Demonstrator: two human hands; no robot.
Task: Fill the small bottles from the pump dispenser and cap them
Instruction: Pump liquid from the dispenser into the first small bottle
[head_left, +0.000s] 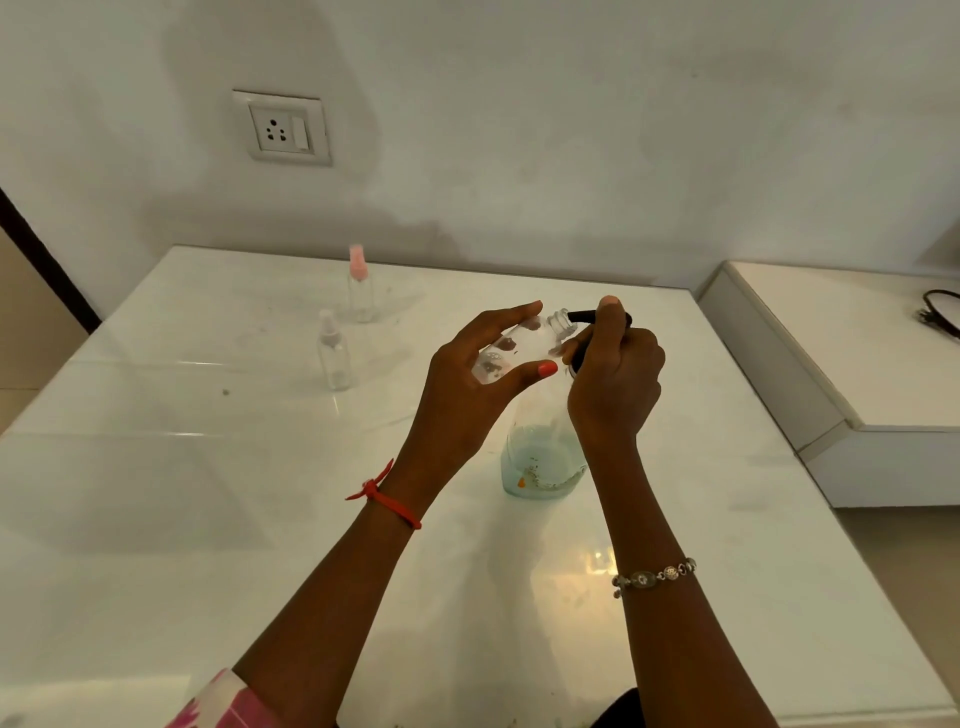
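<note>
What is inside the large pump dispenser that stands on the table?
The pump dispenser holds pale blue-green liquid, only in its lower part. The right hand covers its upper part, so nothing inside there can be seen.

A glossy white tabletop (208, 467) fills the lower view, its far edge meeting a pale, blotchy wall (571, 130). High on the wall at left sits 1 white socket plate (282, 128) with a 3-pin outlet and 1 switch. At right, just beside the tabletop, stands a lower white ledge (831, 353) carrying a black cord (925, 313), cut off by the frame edge. A dark strip (47, 260) slants down the far left.
</note>
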